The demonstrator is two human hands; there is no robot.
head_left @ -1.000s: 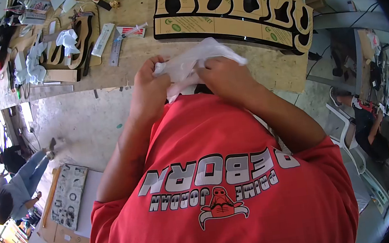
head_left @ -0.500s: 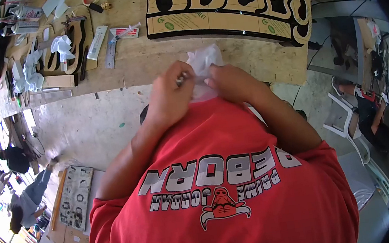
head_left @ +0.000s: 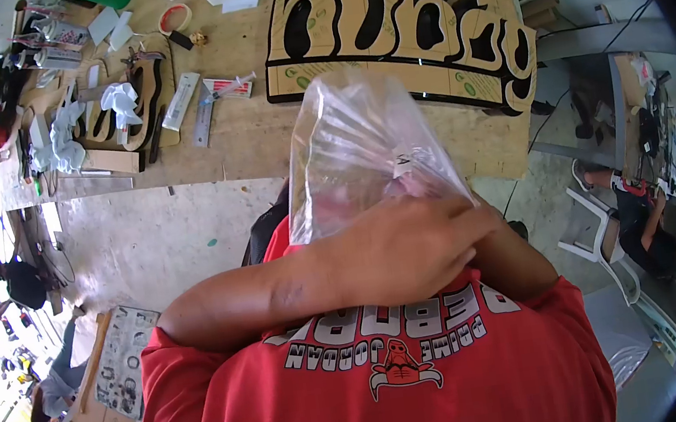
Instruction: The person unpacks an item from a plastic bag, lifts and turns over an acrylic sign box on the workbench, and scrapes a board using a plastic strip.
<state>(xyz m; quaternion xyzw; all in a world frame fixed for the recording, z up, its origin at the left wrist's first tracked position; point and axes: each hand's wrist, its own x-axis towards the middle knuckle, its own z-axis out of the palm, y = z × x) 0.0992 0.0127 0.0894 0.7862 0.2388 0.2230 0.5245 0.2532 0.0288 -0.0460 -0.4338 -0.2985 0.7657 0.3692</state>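
Note:
A clear plastic bag point(head_left: 353, 132) stands puffed up and creased in front of my chest, with a small marked label point(head_left: 401, 162) showing on it. My left hand point(head_left: 419, 243) crosses my body, its back toward me. Its fingers curl closed at the bag's lower right edge, by my right wrist. My right forearm point(head_left: 523, 253) comes in from the right and ends behind the left hand. The right hand is mostly hidden by the left hand and the bag, so its fingers cannot be made out.
A black-edged letter sign point(head_left: 414, 73) with brown paper faces lies on the wooden table point(head_left: 253, 149). To the left are smaller letters, crumpled white gloves point(head_left: 119, 101), a syringe point(head_left: 236, 83), a metal ruler point(head_left: 204, 124) and a tape roll point(head_left: 176, 17). A person sits by a white chair point(head_left: 592, 224).
The bag, bunched between both hands before, is now spread out and puffed up. My left hand has moved down and rightward across my chest; the right has drawn back behind it.

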